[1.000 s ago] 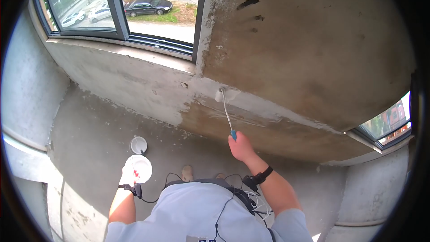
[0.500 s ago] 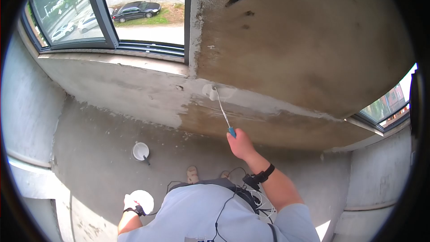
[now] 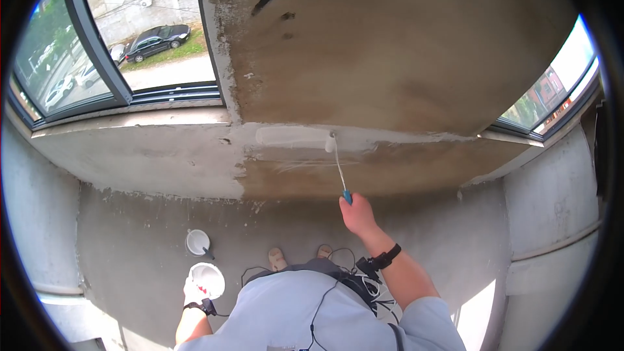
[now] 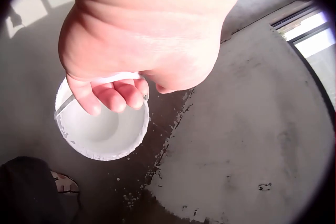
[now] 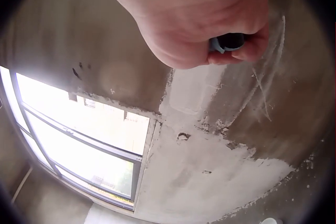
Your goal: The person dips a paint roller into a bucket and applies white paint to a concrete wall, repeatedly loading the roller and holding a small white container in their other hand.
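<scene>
In the head view my right hand [image 3: 359,213] grips the blue handle [image 3: 348,197] of a small paint roller. Its thin rod reaches up to the roller head [image 3: 330,143], which is against the wall at the right end of a wet white strip [image 3: 292,136]. From the right wrist, the handle's end [image 5: 229,41] pokes out of the curled fingers; the roller head is hidden there. My left hand [image 3: 194,291] holds a white bucket [image 3: 209,273] low at my left side. The left wrist view shows the fingers [image 4: 110,98] hooked over the bucket's rim, with whitish paint inside.
A second white bucket [image 3: 197,242] stands on the floor with a dark-handled tool [image 3: 208,253] in it. A window [image 3: 149,39] with a sill is at the upper left, another window [image 3: 552,91] at the right. Cables [image 3: 374,289] hang at my waist.
The roller first went slightly left, then right along the wall, and the wet white strip is longer. The head view has turned right. The left hand's bucket dipped lower, then came back up.
</scene>
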Demonstrator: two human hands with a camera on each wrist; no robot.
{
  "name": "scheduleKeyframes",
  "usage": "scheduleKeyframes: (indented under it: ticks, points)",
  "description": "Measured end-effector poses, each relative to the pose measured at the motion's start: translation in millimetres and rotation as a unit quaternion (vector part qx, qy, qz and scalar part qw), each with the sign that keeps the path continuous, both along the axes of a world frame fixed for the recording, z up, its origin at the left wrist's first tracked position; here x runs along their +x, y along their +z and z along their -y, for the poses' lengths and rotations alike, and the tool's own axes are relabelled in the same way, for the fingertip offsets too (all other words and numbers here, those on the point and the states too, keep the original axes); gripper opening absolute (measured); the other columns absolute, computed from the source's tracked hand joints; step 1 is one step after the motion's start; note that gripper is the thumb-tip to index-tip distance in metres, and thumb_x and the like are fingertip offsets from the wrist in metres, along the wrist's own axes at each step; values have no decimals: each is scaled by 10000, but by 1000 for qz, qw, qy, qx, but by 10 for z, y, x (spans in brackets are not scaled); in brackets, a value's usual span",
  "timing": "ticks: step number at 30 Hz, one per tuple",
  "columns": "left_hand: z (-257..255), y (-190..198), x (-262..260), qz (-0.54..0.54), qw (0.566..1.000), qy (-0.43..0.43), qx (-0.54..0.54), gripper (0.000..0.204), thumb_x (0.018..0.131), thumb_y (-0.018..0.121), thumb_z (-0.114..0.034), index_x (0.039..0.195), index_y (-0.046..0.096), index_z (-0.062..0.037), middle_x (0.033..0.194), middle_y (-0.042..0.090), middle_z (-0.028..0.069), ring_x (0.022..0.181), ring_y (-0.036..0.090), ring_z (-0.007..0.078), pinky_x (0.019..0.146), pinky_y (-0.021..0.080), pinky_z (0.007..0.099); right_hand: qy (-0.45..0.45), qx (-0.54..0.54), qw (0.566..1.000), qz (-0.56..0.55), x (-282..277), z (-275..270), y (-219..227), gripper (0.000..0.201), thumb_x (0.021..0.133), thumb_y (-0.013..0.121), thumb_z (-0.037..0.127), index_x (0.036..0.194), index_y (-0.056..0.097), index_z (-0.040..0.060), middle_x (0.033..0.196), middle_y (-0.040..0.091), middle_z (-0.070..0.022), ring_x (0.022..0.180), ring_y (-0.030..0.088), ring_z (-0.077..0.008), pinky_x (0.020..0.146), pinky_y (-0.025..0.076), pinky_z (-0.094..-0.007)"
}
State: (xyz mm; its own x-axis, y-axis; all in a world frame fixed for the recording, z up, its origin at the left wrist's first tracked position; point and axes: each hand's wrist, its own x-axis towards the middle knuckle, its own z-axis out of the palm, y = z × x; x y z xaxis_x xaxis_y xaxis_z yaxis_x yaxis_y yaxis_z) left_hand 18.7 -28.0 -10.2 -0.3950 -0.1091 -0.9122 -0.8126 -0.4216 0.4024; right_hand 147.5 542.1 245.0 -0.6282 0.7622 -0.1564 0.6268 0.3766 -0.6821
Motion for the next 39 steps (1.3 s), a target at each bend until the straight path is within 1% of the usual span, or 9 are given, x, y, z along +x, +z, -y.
scheduleKeyframes:
  ticks: [3, 5, 8, 10, 13, 16, 20, 22, 39]
  points:
    - [-76, -16, -189, -11, 998, -69, 5, 268, 885, 429, -415, 738, 446, -192, 605, 404, -27, 526, 409, 143, 494, 388, 315, -40, 2, 999, -15, 167, -129, -32, 354, 867, 554, 319, 847, 580, -34, 802, 611, -250, 805, 591, -425, 701, 463, -452]
    - [-246, 118, -261, 27, 997, -49, -59, 283, 868, 429, -427, 723, 468, -186, 583, 402, -9, 501, 411, 167, 467, 382, 356, -69, 3, 997, -30, 291, -231, -50, 359, 866, 555, 323, 842, 583, -34, 794, 612, -247, 803, 588, -430, 701, 463, -452]
    - [-339, 148, -300, 17, 994, -85, -62, 246, 830, 434, -407, 743, 466, -179, 619, 410, -7, 551, 417, 178, 501, 384, 367, -131, 3, 990, -61, 468, -422, -160, 349, 870, 549, 311, 793, 574, -29, 739, 614, -217, 689, 615, -363, 638, 471, -431]
    - [-382, 172, -271, 14, 993, -100, -66, 246, 803, 457, -424, 806, 452, -178, 725, 425, -4, 675, 425, 179, 609, 398, 394, -227, -168, 945, -162, 559, -562, -234, 309, 895, 521, 274, 792, 550, -16, 660, 592, -143, 554, 598, -240, 522, 463, -370]
    - [-496, 314, -215, 38, 991, -101, -83, 243, 789, 475, -414, 779, 408, -181, 726, 423, -16, 675, 415, 158, 613, 391, 368, -269, -242, 892, -272, 604, -669, -184, 236, 942, 465, 237, 820, 474, 35, 619, 498, -38, 468, 509, -124, 362, 378, -281]
    - [-615, 423, -197, 75, 990, -81, -88, 278, 793, 447, -393, 652, 371, -166, 541, 348, -42, 462, 335, 132, 521, 370, 322, -290, -238, 879, -296, 553, -684, -87, 231, 960, 439, 234, 902, 444, 10, 670, 509, -54, 436, 493, -136, 363, 403, -291]
    - [-606, 423, -186, 66, 984, -93, -133, 335, 815, 434, -430, 709, 401, -115, 598, 392, 10, 529, 386, 169, 531, 401, 368, -291, -287, 859, -307, 451, -616, 59, 247, 971, 422, 245, 931, 415, 2, 693, 510, -65, 430, 489, -135, 361, 426, -293]
    - [-790, 723, -145, 72, 984, -72, -146, 326, 824, 422, -420, 729, 402, -109, 620, 395, 8, 551, 392, 166, 516, 395, 350, -247, -302, 881, -268, 399, -542, 60, 254, 971, 415, 249, 936, 401, -2, 689, 513, -75, 441, 508, -145, 364, 438, -300]
    - [-309, 452, -516, 55, 989, -93, -100, 239, 766, 450, -346, 633, 362, -168, 551, 358, -43, 495, 361, 140, 524, 371, 343, -200, -293, 902, -245, -303, 183, 35, 282, 966, 417, 268, 868, 390, 5, 638, 491, -74, 427, 522, -168, 351, 424, -316]
